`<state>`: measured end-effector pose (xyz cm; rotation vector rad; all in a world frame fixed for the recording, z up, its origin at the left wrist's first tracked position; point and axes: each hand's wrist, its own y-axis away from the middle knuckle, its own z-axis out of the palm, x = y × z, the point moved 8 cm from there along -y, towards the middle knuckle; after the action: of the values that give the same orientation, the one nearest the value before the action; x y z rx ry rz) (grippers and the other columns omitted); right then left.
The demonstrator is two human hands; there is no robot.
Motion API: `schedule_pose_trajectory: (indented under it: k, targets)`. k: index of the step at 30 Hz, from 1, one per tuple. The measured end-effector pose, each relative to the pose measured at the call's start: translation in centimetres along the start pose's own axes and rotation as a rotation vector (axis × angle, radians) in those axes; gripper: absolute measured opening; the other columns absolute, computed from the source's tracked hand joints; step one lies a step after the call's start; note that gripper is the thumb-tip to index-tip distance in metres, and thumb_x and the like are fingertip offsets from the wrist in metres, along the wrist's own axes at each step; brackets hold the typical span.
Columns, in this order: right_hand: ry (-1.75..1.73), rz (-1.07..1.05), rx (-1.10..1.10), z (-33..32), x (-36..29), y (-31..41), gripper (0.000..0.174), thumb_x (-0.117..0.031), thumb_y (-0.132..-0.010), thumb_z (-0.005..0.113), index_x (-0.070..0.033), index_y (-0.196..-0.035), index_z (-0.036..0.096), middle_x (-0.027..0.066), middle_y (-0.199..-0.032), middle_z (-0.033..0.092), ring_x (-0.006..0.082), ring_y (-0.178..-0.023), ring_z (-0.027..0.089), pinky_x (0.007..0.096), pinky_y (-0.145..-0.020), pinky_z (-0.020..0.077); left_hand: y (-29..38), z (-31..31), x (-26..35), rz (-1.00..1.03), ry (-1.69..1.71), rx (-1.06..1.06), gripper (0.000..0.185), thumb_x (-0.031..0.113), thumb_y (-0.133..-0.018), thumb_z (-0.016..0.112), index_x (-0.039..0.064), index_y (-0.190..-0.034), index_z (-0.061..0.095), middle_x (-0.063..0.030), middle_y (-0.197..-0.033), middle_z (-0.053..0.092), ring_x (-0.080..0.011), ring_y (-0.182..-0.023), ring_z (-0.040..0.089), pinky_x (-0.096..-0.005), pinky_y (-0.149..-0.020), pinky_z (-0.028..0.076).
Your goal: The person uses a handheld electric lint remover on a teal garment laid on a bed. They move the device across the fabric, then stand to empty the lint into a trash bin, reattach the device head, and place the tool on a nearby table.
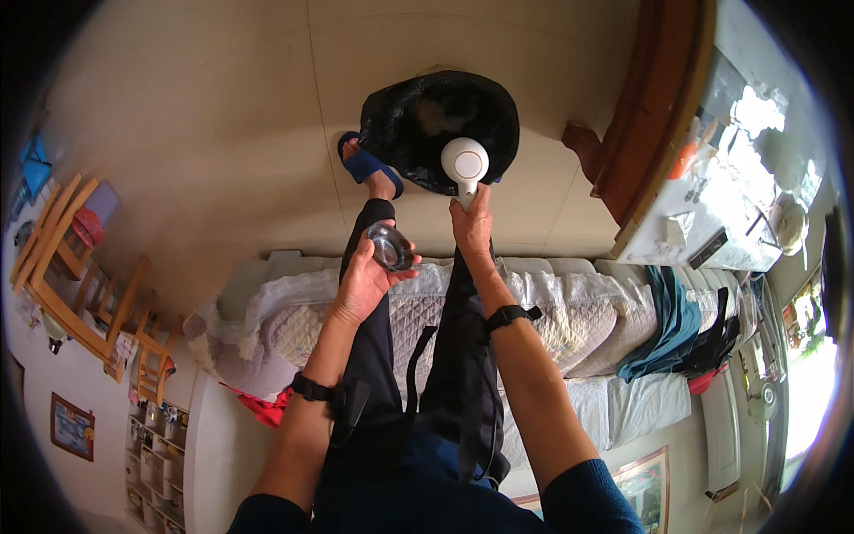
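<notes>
My left hand (363,280) holds a small clear plastic cup (390,247), tilted so that its round hollow faces up. In my right hand (472,220) is the handle of a white round-headed handheld device (465,160), which looks like a fabric shaver. Its head, with a pale disc in the middle, is over the near right part of a bin lined with a black plastic bag (393,127). Something pale and fuzzy (444,113) shows dimly inside the bag. The bin stands on the floor between my feet; a blue slipper (367,163) is on the left one.
Behind me runs a sofa with a quilted cover (567,327), a teal cloth (664,327) draped over it. A wooden table with a cluttered pale top (727,200) stands to the right. Wooden chairs (73,294) are at the far left. Tiled floor (233,120) surrounds the bin.
</notes>
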<state>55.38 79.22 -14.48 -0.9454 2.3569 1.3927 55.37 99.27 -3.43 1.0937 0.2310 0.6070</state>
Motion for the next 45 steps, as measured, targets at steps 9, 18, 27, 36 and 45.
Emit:
schedule_pose_trajectory:
  k: [9,18,27,36,45]
  targets:
    - [0.191,-0.124,-0.046,2.0,1.1,-1.5,0.040,-0.012,-0.087,0.063,-0.007,-0.118,0.039,0.0283,-0.103,0.062,0.0524,-0.094,0.059,0.0559,-0.075,0.0471,-2.0,-2.0,-1.0,0.041,0.081,0.000,0.063,0.045,-0.098,0.058,0.015,-0.147,0.033,-0.0169,-0.124,0.058,-0.0332,-0.113,0.064,-0.0449,-0.095,0.055]
    - [0.191,-0.060,-0.063,1.4,1.3,-1.5,0.038,-0.011,-0.085,0.063,-0.007,-0.115,0.039,0.0281,-0.093,0.062,0.0528,-0.090,0.059,0.0549,-0.074,0.0472,-4.7,-0.8,0.1,0.121,0.102,-0.011,0.069,0.044,-0.095,0.064,0.016,-0.149,0.031,-0.0162,-0.126,0.056,-0.0330,-0.115,0.062,-0.0444,-0.098,0.053]
    - [-0.124,0.116,-0.104,-1.3,0.9,-1.1,0.037,-0.007,-0.079,0.061,-0.004,-0.113,0.047,0.0193,-0.085,0.062,0.0373,-0.077,0.063,0.0470,-0.069,0.0490,-6.1,1.9,2.0,0.034,0.328,-0.214,0.070,0.045,-0.092,0.068,0.012,-0.146,0.038,-0.0176,-0.123,0.062,-0.0322,-0.109,0.067,-0.0440,-0.094,0.057]
    - [-1.037,0.436,-0.337,-2.9,-0.3,2.5,0.018,-0.011,-0.089,0.058,-0.006,-0.104,0.050,0.0013,-0.072,0.048,0.0112,-0.056,0.047,0.0266,-0.054,0.0410,-11.1,5.0,6.2,0.619,-1.440,0.283,0.070,0.019,-0.082,0.081,0.009,-0.141,0.045,-0.0063,-0.118,0.056,-0.0186,-0.103,0.062,-0.0337,-0.091,0.052]
    - [-1.837,0.489,-1.065,-6.7,-8.3,9.4,0.025,-0.027,-0.096,0.060,-0.009,-0.098,0.042,-0.0001,-0.070,0.044,0.0056,-0.048,0.042,0.0228,-0.047,0.0375,-4.1,10.1,6.3,0.226,-0.543,-0.181,0.083,0.021,-0.079,0.085,0.009,-0.148,0.039,-0.0072,-0.122,0.053,-0.0182,-0.115,0.058,-0.0341,-0.099,0.050]
